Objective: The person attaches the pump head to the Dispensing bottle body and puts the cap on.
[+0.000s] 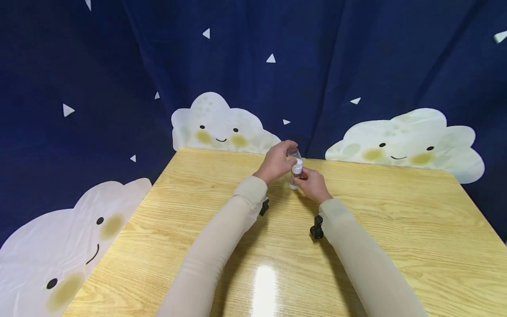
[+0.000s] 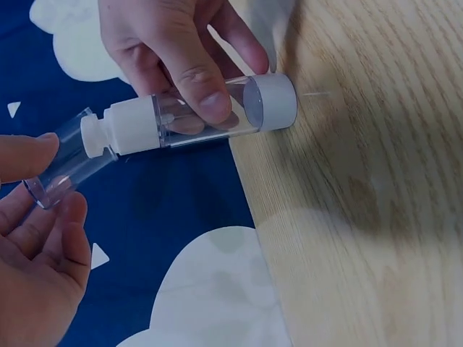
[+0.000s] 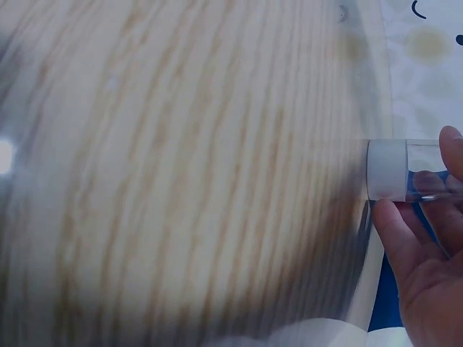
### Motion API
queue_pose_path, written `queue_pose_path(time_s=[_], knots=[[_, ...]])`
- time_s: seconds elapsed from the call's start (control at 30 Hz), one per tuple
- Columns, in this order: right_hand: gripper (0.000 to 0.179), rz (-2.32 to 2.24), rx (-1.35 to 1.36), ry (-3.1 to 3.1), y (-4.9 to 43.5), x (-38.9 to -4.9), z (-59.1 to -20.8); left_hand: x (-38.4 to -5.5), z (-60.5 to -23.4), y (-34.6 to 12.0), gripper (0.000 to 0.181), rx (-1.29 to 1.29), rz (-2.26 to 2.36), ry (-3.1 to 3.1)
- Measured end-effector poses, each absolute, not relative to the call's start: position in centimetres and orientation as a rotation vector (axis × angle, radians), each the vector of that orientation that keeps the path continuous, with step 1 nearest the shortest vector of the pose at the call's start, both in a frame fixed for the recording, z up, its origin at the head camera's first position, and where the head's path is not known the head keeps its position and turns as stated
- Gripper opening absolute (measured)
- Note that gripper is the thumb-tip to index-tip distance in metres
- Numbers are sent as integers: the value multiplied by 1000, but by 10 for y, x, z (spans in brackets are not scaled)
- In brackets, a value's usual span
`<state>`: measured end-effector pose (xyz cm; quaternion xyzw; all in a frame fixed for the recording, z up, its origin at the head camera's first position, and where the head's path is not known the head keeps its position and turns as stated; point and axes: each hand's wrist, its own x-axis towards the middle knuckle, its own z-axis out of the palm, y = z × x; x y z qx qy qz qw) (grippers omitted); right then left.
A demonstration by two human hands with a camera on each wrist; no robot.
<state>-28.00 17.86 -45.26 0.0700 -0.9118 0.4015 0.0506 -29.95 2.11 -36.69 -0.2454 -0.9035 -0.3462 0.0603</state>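
A slim clear pump bottle [image 1: 297, 169] with a white collar [image 2: 136, 126] and white base [image 3: 387, 170] stands over the far part of the table. Its body is pinched by the right hand [image 1: 315, 186], thumb across the clear side in the left wrist view. Above it, the left hand [image 1: 277, 160] holds a clear cap [image 2: 69, 172] between thumb and fingers. The cap sits slightly tilted, its mouth overlapping the white nozzle [image 2: 94, 136]. Only part of the right hand and the lower bottle show in the right wrist view.
The wooden table [image 1: 380, 233] ends just beyond the hands. Behind it hangs a dark blue curtain [image 1: 245, 53] with white triangles and smiling clouds. A black wrist device [image 1: 317, 228] hangs at the right sleeve, another [image 1: 264, 207] at the left.
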Motion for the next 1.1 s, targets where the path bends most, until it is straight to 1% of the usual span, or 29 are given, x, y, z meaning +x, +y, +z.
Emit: queue_pose_path(time_s=[0.13,0.4,1.1], knots=[[31,1232,202,-2786,178,-280,-453,-300,-365,23,39,-750,-1053,-2753],[29,1242,203,-2803,178,-280,-452,-299,-362,25,38,-812,-956,-2781],[29,1243,182,-2818,179,-280,-452,-308,-376,26,31,-895,-896,-2819]])
